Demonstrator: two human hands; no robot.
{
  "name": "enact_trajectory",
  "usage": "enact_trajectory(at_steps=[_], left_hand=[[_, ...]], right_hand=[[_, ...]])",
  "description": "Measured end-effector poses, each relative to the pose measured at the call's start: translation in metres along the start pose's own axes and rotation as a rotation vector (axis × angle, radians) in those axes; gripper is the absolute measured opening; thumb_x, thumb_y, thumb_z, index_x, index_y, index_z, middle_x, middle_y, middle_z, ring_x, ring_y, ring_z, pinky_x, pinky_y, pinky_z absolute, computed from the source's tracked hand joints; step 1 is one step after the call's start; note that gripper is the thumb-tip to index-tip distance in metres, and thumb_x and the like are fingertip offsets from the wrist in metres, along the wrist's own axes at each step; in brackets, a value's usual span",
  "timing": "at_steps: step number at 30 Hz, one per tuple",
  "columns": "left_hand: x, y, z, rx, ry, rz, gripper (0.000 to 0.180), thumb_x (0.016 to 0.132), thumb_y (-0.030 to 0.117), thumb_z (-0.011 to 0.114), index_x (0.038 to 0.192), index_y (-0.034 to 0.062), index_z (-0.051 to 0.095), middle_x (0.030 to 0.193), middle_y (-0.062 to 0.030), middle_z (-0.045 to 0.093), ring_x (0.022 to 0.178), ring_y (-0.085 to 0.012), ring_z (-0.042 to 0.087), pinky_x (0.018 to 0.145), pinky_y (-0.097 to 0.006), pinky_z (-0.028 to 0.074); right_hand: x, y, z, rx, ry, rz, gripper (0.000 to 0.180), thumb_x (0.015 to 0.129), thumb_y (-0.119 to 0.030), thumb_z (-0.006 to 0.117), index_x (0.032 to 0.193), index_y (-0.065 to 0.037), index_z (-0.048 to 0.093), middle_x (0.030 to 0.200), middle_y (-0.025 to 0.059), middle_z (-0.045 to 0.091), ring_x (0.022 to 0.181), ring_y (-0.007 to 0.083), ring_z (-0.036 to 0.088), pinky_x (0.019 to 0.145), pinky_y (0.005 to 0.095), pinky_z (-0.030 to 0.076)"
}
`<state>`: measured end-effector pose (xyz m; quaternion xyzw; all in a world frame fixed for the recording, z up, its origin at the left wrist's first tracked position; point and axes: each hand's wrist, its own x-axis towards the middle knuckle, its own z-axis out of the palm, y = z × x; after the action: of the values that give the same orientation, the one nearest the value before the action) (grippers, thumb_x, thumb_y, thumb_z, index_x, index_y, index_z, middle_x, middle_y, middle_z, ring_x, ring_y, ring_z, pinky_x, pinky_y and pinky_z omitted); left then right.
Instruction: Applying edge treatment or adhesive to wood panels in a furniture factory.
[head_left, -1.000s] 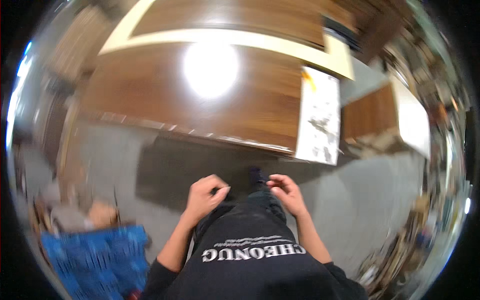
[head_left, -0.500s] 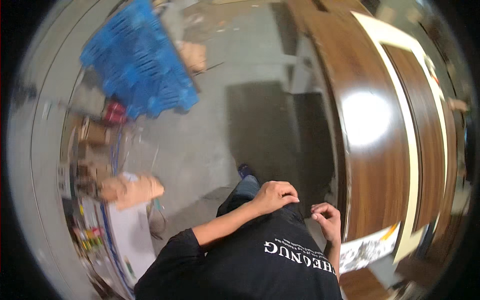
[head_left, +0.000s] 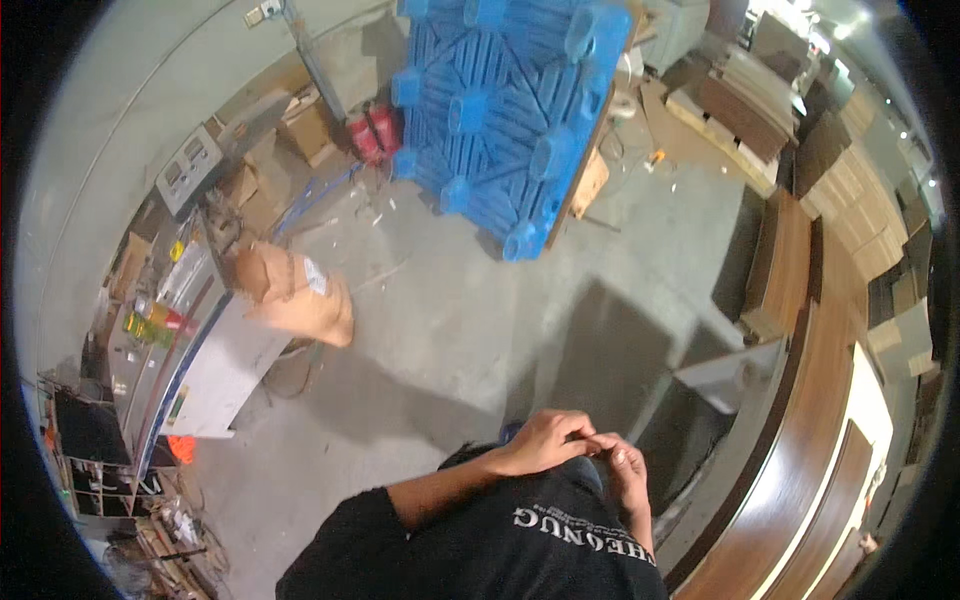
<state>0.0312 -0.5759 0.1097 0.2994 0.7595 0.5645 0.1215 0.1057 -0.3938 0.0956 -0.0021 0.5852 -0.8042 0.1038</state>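
Note:
In front of my black T-shirt [head_left: 560, 530] my two hands meet, fingertips touching. My left hand [head_left: 545, 441] comes across from the left with its fingers curled and pinched together. Beside it my right hand [head_left: 626, 472] is bent upward, its fingers also closed toward the thumb. Whatever may lie between the fingertips is too small or hidden to make out. The tip of a dark shoe [head_left: 512, 430] shows just beyond the left hand.
A blue plastic pallet [head_left: 500, 120] stands on edge ahead, beside red fire extinguishers [head_left: 375, 133]. To the left, a brown paper sack [head_left: 300, 292] sits at a cluttered bench [head_left: 225, 350]. On the right runs a stack of brown wood-grain panels [head_left: 770, 470]. Grey floor [head_left: 450, 300] lies between.
My hands have come together from being apart. The view has swung to the right and up, so the pallet appears closer to the middle and the wooden panels lower at the right.

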Motion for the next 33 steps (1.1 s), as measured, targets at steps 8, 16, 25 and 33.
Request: enact_trajectory(at_steps=[8,16,25,33], left_hand=[[0.061,-0.057,-0.069,0.187,0.073,-0.042,0.021,0.084,0.018,0.063,0.101,0.0066,0.066,0.086,-0.0113,0.067,0.075,-0.0255,0.065,0.066,-0.034,0.050],[0.216,-0.105,-0.126,0.385,0.324,-0.142,0.013,0.080,0.015,0.066,0.087,0.0053,0.068,0.080,-0.0121,0.067,0.074,-0.0238,0.067,0.065,-0.032,0.050],[0.408,-0.104,-0.175,0.511,0.341,0.068,0.006,0.071,0.006,0.066,0.074,0.0057,0.061,0.069,-0.0099,0.062,0.063,-0.0283,0.062,0.056,-0.038,0.046],[0.589,-0.134,-0.132,0.413,0.056,0.057,0.007,0.073,0.006,0.063,0.074,0.0024,0.057,0.068,-0.0098,0.062,0.061,-0.0233,0.062,0.056,-0.033,0.047]], right_hand=[[0.125,-0.009,-0.021,-0.017,-0.202,0.204,0.045,0.093,-0.036,0.048,0.121,-0.001,0.055,0.117,0.0088,0.056,0.111,0.0201,0.049,0.101,0.0336,0.031],[0.292,-0.036,-0.057,0.014,-0.485,0.196,0.075,0.092,-0.031,0.055,0.147,-0.009,0.009,0.122,0.0110,0.050,0.117,0.0170,0.044,0.099,0.0308,0.034],[0.428,-0.123,-0.122,-0.283,-0.460,-0.061,0.092,0.087,-0.032,0.063,0.146,-0.008,-0.004,0.121,0.0147,0.051,0.110,0.0213,0.050,0.096,0.0336,0.038],[0.499,-0.157,-0.252,-0.016,-0.211,-0.058,0.082,0.086,-0.019,0.064,0.146,-0.007,0.009,0.117,0.0128,0.053,0.110,0.0189,0.050,0.099,0.0346,0.037]])
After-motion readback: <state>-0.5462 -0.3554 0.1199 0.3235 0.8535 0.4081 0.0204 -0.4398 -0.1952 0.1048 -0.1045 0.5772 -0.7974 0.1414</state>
